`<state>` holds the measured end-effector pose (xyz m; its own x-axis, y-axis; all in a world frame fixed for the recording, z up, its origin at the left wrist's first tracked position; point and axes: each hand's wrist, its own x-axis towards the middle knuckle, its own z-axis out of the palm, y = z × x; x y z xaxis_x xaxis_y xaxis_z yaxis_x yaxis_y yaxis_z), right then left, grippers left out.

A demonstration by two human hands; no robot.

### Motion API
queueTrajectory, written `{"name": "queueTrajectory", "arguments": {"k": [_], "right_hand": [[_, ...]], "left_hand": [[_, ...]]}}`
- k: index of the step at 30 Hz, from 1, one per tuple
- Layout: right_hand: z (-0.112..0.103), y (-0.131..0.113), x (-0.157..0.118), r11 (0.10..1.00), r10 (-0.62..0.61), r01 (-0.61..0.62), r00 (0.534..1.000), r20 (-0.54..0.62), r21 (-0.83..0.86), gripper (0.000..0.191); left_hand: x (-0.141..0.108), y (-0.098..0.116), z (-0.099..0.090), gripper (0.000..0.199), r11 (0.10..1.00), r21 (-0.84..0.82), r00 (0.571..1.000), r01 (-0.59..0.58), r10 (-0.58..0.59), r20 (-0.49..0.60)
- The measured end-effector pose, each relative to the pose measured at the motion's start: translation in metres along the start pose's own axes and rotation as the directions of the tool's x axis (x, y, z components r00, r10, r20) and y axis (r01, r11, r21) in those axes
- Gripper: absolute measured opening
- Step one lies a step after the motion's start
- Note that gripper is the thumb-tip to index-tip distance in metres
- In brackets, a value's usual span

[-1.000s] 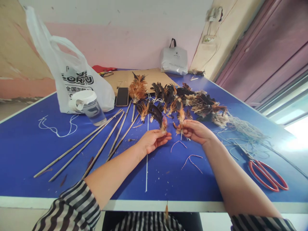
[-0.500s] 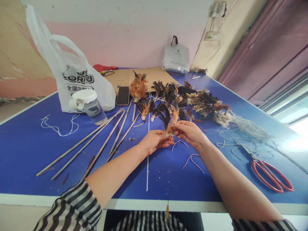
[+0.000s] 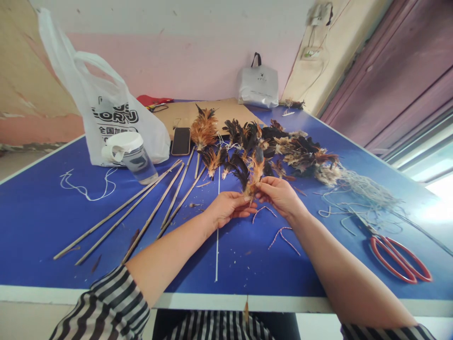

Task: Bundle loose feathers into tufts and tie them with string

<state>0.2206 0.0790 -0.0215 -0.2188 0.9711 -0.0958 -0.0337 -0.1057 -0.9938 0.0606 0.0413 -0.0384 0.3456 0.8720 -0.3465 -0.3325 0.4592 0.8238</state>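
Two hands [image 3: 229, 208] [image 3: 279, 194] pinch curved black, fluffy orange feathers [image 3: 256, 171].

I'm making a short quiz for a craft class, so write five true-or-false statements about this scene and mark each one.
1. The left hand pinches feathers. True.
2. The right hand holds a stick. False: it pinches feathers too.
3. The scissors lie on the blue table. True.
4. The cup has a red lid. False: the lid is white.
5. The phone has a dark screen. True.
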Motion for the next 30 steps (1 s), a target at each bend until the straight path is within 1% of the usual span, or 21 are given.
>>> {"name": "queueTrajectory", "arguments": {"k": [5,10,13,17,24,30], "right_hand": [[0.002,0.0,-0.001,0.995,-0.054,0.05,0.998,-0.041,-0.081,0.015],[0.003,0.002,-0.001,0.982,-0.093,0.08,0.993,-0.07,-0.169,0.012],[0.004,0.002,-0.002,0.976,-0.1,0.078,0.99,-0.096,-0.206,0.011],[0.007,0.001,-0.003,0.969,-0.079,0.048,0.989,-0.121,-0.244,0.012],[0.01,0.003,-0.004,0.96,-0.077,0.039,0.989,-0.129,-0.277,0.015],[0.011,0.002,-0.005,0.967,-0.074,0.038,0.988,-0.136,-0.252,0.017]], "left_hand": [[0.0,0.0,0.0,0.022,1.0,0.022,1.0,-0.017,0.017,-0.002],[0.0,-0.001,0.002,0.026,0.994,0.089,0.997,-0.071,0.073,-0.023],[0.0,-0.003,0.002,0.026,0.984,0.145,0.992,-0.107,0.116,-0.051],[0.001,-0.005,0.003,0.021,0.964,0.223,0.982,-0.147,0.169,-0.082],[0.001,-0.008,0.003,0.016,0.953,0.254,0.978,-0.167,0.193,-0.081],[0.001,-0.007,0.002,0.013,0.913,0.354,0.967,-0.204,0.244,-0.071]]}}
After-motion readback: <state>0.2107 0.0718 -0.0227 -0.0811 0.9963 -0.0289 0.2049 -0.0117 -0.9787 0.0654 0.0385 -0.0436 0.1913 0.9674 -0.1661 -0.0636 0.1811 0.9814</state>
